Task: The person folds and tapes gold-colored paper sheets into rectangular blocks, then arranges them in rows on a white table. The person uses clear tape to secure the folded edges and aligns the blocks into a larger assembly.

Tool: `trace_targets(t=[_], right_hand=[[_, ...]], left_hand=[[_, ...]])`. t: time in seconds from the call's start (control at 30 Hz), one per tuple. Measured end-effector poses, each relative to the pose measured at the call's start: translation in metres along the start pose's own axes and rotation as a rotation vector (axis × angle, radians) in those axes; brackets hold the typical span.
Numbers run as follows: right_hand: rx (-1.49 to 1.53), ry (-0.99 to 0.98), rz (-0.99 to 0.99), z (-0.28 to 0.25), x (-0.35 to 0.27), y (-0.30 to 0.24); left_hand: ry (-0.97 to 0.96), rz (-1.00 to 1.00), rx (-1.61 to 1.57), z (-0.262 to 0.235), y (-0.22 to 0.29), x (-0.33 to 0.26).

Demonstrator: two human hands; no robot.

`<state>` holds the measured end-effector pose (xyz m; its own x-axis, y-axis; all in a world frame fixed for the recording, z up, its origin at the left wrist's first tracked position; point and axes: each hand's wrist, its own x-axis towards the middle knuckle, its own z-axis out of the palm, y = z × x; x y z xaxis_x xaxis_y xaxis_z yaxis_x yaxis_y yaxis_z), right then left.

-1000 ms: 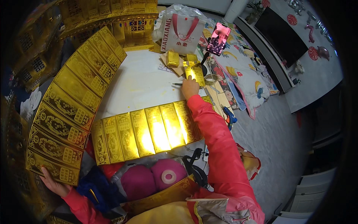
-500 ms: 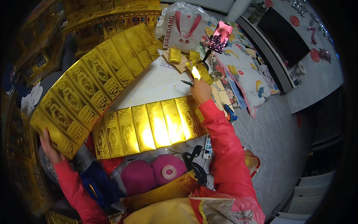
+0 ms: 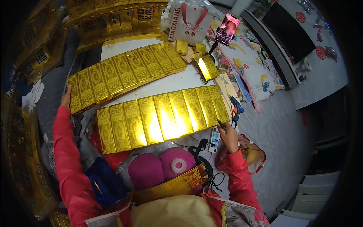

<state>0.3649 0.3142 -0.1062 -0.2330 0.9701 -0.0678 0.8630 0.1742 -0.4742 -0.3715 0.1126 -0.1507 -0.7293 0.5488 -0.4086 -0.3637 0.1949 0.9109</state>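
Two long strips of embossed gold-foil boxes, joined side by side, lie across the white table. My left hand [image 3: 66,97] is closed on the left end of the far strip [image 3: 117,72]; the fingers behind that end are partly hidden. At the near right corner of the near strip [image 3: 124,125], my right hand [image 3: 229,137] is closed around a slim black pen-like tool [image 3: 221,124]. That tool's tip is close to the strip's edge; whether it touches cannot be made out. Bright glare covers the middle of the near strip.
Small gold packets [image 3: 206,67] sit by a lit phone on a stand [image 3: 227,29]. A white paper bag [image 3: 189,22] stands at the back. A blue glue gun [image 3: 236,108] and power strip [image 3: 214,140] are at right. Purple cushions [image 3: 145,170] with a tape roll [image 3: 179,165] are near me.
The far strip, lifted and tilted before, now lies lower and farther back, my left hand moving with it. My right hand has come from the small packets to the near strip's right end.
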Motion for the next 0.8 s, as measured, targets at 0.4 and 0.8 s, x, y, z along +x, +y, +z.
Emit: trace_targets(t=[0.4, 0.8], right_hand=[[-0.056, 0.355, 0.032, 0.024, 0.039, 0.026], [0.154, 0.187, -0.117, 0.052, 0.057, 0.031]], left_hand=[[-0.084, 0.013, -0.308, 0.011, -0.076, -0.066], [0.038, 0.195, 0.256, 0.058, -0.165, -0.204]])
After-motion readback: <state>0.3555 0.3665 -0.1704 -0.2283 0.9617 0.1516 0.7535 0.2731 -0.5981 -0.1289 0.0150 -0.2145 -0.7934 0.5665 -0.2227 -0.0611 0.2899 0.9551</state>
